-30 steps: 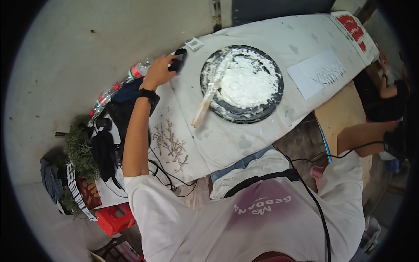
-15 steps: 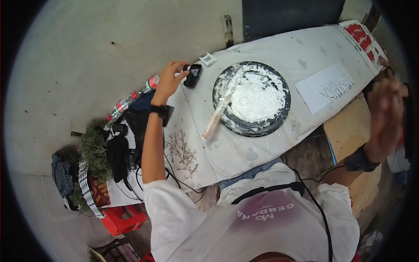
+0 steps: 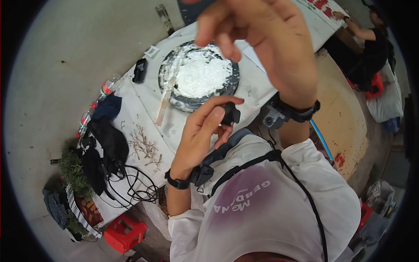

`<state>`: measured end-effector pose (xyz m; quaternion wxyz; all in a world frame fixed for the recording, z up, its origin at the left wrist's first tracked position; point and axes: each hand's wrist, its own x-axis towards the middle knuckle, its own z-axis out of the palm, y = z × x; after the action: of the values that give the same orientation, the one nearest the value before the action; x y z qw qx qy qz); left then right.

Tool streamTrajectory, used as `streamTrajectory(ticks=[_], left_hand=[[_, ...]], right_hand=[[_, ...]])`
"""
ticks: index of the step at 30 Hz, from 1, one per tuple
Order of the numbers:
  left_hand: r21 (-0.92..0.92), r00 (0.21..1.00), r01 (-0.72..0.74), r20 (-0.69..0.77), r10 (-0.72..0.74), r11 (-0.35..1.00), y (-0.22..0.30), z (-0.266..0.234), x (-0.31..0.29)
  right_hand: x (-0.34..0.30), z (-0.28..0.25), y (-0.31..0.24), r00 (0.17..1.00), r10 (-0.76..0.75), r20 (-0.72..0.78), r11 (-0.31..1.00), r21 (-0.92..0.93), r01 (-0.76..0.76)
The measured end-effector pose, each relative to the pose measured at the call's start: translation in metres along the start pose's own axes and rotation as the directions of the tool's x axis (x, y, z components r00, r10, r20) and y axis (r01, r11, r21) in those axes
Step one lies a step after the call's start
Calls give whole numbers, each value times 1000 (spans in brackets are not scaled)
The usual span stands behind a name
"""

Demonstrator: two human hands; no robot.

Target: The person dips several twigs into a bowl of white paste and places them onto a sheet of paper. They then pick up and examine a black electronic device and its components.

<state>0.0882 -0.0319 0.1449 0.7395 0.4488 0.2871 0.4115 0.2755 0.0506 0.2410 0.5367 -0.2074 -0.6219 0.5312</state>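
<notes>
My left hand [image 3: 198,137] is closed around a small black block-shaped piece [image 3: 231,114], in front of my chest at the table's near edge. What kind of piece it is, I cannot make out. Close to the camera, my right hand [image 3: 279,52] is raised with its fingers bent and apart, holding nothing visible. It hides part of the table behind it. A round black dish [image 3: 192,104] smeared with white paste [image 3: 203,74] stands beyond my left hand. Across its left rim leans a paste-coated flat stick [image 3: 162,109]. Left of the dish lies a black case-like thing [image 3: 139,70].
Dry twigs [image 3: 145,148], cables [image 3: 139,185], black bags [image 3: 108,144], plastic bottles [image 3: 104,91] and green sprigs [image 3: 72,168] lie to the left. A red stool [image 3: 125,233] stands below. At far right another person [image 3: 369,48] reaches over a red-and-white sheet [image 3: 325,8].
My left hand has left the black case and come toward my chest with a small black piece. My right hand has swung inward and up. The view has shifted, showing more of the other person.
</notes>
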Motion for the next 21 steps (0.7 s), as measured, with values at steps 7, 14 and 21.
streamTrajectory(ticks=[7,14,21], left_hand=[[243,979,0,-196,49,970,-28,39,0],[770,872,-36,-287,396,637,-53,43,7],[723,879,51,-361,313,689,-58,46,16]], right_hand=[[-22,17,30,993,-84,88,994,-65,90],[-33,32,39,993,-68,98,883,-458,106],[-27,24,66,980,-129,153,690,-696,199]])
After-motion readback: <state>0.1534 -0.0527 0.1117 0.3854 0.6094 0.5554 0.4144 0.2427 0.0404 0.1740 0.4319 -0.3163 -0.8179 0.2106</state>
